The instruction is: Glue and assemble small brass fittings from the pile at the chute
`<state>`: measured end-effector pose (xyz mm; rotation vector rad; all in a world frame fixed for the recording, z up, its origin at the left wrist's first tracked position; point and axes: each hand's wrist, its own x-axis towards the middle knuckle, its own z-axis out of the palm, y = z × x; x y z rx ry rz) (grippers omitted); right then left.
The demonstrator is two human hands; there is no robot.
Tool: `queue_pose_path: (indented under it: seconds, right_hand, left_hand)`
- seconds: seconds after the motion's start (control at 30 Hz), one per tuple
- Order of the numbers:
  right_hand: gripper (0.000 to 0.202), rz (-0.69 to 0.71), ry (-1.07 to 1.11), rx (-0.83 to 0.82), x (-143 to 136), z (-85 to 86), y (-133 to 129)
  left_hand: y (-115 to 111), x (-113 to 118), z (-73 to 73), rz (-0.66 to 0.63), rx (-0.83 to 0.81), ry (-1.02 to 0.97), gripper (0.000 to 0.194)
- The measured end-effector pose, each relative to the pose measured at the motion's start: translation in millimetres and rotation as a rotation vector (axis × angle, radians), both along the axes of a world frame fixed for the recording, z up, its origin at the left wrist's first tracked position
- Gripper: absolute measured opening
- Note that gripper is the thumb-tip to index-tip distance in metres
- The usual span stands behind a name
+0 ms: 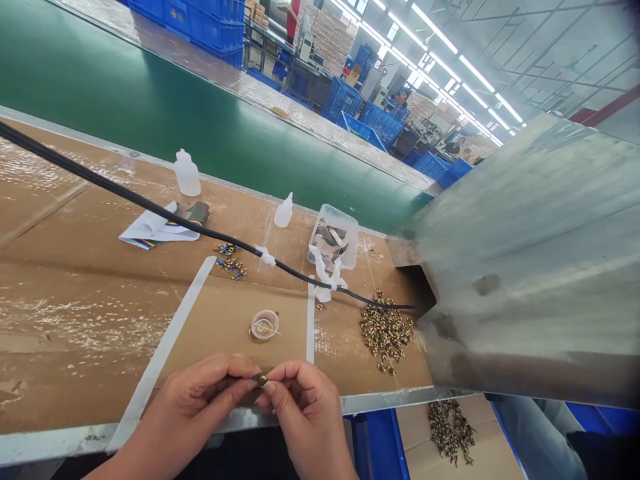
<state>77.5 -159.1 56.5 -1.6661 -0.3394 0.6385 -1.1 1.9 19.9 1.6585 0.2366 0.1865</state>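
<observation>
Near the table's front edge, a small dark and brass-coloured part is pinched between the fingertips of both hands. My left hand is closed on it from the left, and my right hand grips it from the other side. The fingers cover much of the part, so its exact kind is hidden. Just beyond the fingers stands a small clear round cup with a thin stick lying across it. A heap of small brass and dark parts lies to the right on the cardboard.
A black cable crosses above the table. Behind it are two white squeeze bottles, a folded cloth, a clear plastic box and several blue-tipped parts. A green conveyor runs beyond; a metal panel stands right.
</observation>
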Motion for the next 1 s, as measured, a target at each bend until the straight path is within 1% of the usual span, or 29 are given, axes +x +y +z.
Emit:
queue_pose_path:
  seconds: [0.13, 0.27, 0.37, 0.47, 0.57, 0.63, 0.7, 0.87, 1.0]
  right_hand:
    - [0.018, 0.016, -0.107, -0.063, -1, -0.3, -1]
    - [0.016, 0.023, -0.129, -0.081, 1, -0.2, -1]
    - [0.014, 0.027, -0.138, -0.087, 2, -0.2, -2]
    - [0.014, 0.017, -0.109, -0.092, 3, -1.0, -3]
    - [0.016, 0.004, -0.021, -0.074, 2, -1.9, -3]
    - [0.018, -0.007, 0.042, -0.064, 2, -2.1, -3]
    - [0.019, -0.02, 0.047, -0.072, 2, -2.4, -3]
    - [0.013, 0.004, -0.146, -0.132, 1, -5.1, -8]
    - [0.012, 0.044, -0.225, -0.156, 2, -7.1, -11]
  left_hand:
    - [1, 0, 0.4, -0.027, 0.028, -0.001, 0.013]
    - [1, 2, 4.6, -0.037, 0.109, -0.022, 0.013]
    - [-1, 1, 4.4, -0.025, 0.192, -0.069, 0.012]
    - [-5, -2, -1.3, 0.023, 0.281, -0.13, 0.013]
    - [-9, -6, -7.4, 0.071, 0.366, -0.178, 0.015]
    - [-10, -8, -8.3, 0.068, 0.401, -0.195, 0.016]
    - [-11, -8, -6.8, 0.051, 0.416, -0.188, 0.017]
    - [-11, -5, -3.2, -0.003, 0.456, -0.177, 0.019]
    - [-10, -2, -3.3, -0.048, 0.466, -0.217, 0.02]
